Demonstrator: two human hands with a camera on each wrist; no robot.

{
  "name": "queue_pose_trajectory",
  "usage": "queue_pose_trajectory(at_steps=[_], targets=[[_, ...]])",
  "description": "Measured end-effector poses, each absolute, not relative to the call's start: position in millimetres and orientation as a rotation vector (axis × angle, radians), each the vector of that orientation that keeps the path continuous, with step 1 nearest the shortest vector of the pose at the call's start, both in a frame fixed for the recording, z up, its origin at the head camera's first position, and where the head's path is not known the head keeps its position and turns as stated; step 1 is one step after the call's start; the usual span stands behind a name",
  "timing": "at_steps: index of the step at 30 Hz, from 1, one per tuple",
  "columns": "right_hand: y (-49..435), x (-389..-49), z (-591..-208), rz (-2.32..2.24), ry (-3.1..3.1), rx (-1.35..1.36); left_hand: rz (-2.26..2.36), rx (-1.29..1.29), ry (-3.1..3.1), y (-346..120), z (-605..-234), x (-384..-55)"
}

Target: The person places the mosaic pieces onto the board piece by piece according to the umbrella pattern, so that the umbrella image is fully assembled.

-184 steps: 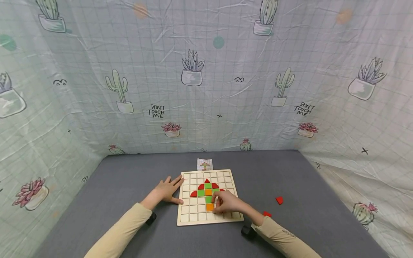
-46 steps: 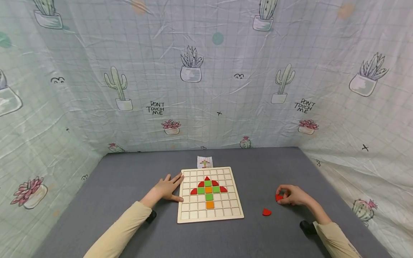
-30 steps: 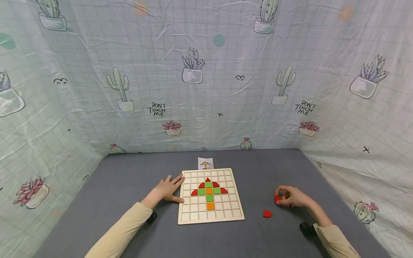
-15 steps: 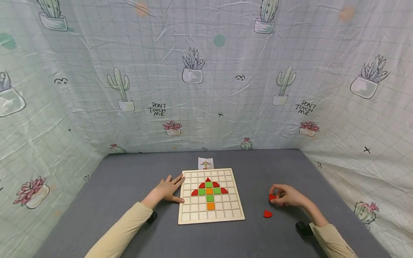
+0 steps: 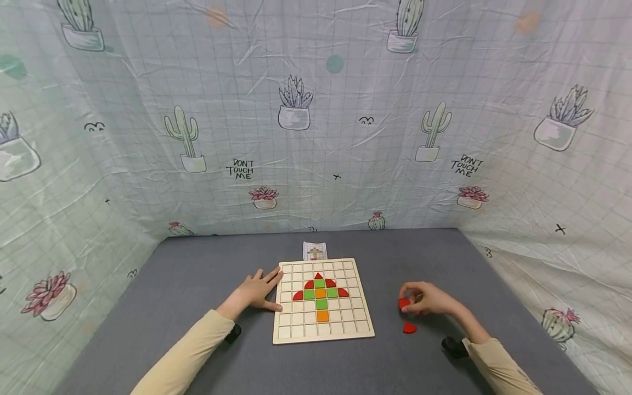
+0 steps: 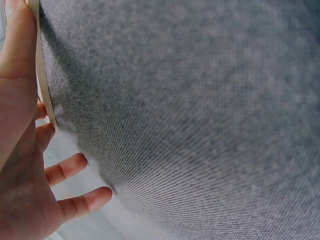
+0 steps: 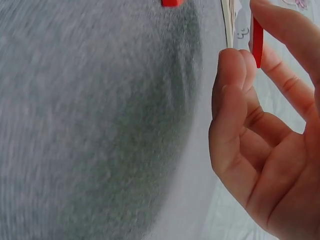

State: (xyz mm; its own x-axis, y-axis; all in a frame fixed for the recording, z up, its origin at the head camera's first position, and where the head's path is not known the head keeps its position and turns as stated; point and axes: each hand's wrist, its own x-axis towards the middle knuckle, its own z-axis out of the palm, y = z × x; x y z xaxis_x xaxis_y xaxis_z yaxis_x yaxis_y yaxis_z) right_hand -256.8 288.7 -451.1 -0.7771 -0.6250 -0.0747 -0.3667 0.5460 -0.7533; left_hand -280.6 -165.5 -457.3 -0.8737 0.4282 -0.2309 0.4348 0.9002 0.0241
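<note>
My left hand [image 5: 255,289] rests spread at the left edge of a wooden grid board [image 5: 301,329]; in the left wrist view the thumb lies along the board's rim [image 6: 42,75]. Red, green and orange tiles on the board form a tree-like or arrow-like figure, with an orange square tile [image 5: 322,316] lowest. Right of the board, my right hand [image 5: 428,299] pinches a red tile [image 5: 404,303] between thumb and fingers. The right wrist view shows this tile edge-on [image 7: 257,44], held off the cloth. Just below that hand a loose red tile [image 5: 410,328] with a rounded side lies flat.
A small printed card [image 5: 315,250] with a similar figure lies behind the board's far edge. Grey cloth [image 5: 222,367] covers the table. Cactus-print curtains [image 5: 336,142] close off the back and both sides. Each wrist carries a black device [image 5: 453,347].
My right hand left the board, took the farther red tile from the table, and is carrying it left toward the board. The left hand stays where it was.
</note>
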Motion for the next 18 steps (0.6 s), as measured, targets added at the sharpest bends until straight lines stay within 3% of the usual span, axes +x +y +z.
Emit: queue_pose_trajectory(at_steps=[18], targets=[[252.6, -260.5, -455.8, -1.118, 2.391, -0.951, -0.047, 0.645, 2.828, -166.1, -456.1, -279.8]])
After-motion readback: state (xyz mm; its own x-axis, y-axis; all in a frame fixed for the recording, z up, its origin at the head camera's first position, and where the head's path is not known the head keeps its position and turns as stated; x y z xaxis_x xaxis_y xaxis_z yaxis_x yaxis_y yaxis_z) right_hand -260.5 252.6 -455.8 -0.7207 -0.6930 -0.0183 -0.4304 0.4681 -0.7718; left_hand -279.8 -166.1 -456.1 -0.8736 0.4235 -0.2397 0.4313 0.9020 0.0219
